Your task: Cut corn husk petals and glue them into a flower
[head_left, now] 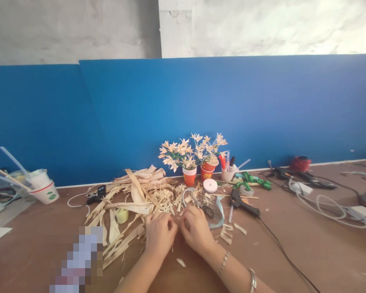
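My left hand [160, 232] and my right hand [195, 228] are close together, a small gap apart, above the front of the table. The fingers of both are curled into a pinch; whatever they may hold is too small or hidden to make out. Just beyond and left of my left hand lies a heap of dried husk strips [140, 199]. Beyond my right hand are a pair of dark-handled scissors [208, 211] and a pale blue ribbon loop [220, 217]. Cut, fringed husk pieces [226, 235] lie to its right, and a loose scrap [181, 263] sits below the hands.
Husk flowers [195, 150] stand in red paper cups [189, 178] at the back. A white tape roll [210, 186] lies before them. Right are a black glue gun [244, 203] with its cord and green tape [253, 179]. A white cup [45, 192] stands far left.
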The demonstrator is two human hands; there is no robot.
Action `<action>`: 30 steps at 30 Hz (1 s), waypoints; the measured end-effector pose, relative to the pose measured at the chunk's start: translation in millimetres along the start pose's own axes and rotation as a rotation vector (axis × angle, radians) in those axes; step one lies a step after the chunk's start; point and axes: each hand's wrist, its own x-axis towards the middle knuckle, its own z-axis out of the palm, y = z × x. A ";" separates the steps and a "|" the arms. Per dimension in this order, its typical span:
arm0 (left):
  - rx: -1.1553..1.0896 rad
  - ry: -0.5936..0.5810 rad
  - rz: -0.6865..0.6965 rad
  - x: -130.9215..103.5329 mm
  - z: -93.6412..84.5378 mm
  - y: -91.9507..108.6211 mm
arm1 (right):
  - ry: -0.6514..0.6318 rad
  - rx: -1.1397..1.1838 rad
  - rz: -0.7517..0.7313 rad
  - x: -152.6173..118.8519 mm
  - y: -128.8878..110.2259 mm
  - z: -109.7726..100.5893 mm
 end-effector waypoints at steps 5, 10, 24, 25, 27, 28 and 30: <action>0.017 -0.032 -0.015 3.3 -5.5 -11.4 | -0.172 -0.057 0.007 0.4 8.5 -4.6; 0.038 -0.125 0.062 1.3 1.6 -12.7 | -0.254 -0.111 0.003 -1.4 8.0 -5.4; -0.083 -0.063 0.269 2.9 2.9 -6.9 | -0.102 0.328 0.127 2.4 7.9 0.0; -0.093 -0.054 0.284 2.3 2.6 -6.0 | -0.083 0.375 0.139 3.0 7.6 0.0; -0.126 -0.044 0.301 1.0 2.8 -5.2 | -0.055 0.445 0.154 3.8 7.9 0.3; -0.154 -0.038 0.294 0.4 3.4 -5.4 | -0.048 0.471 0.154 4.1 8.5 0.3; -0.230 -0.020 0.244 -0.7 5.3 -6.4 | -0.040 0.502 0.143 4.4 10.3 0.1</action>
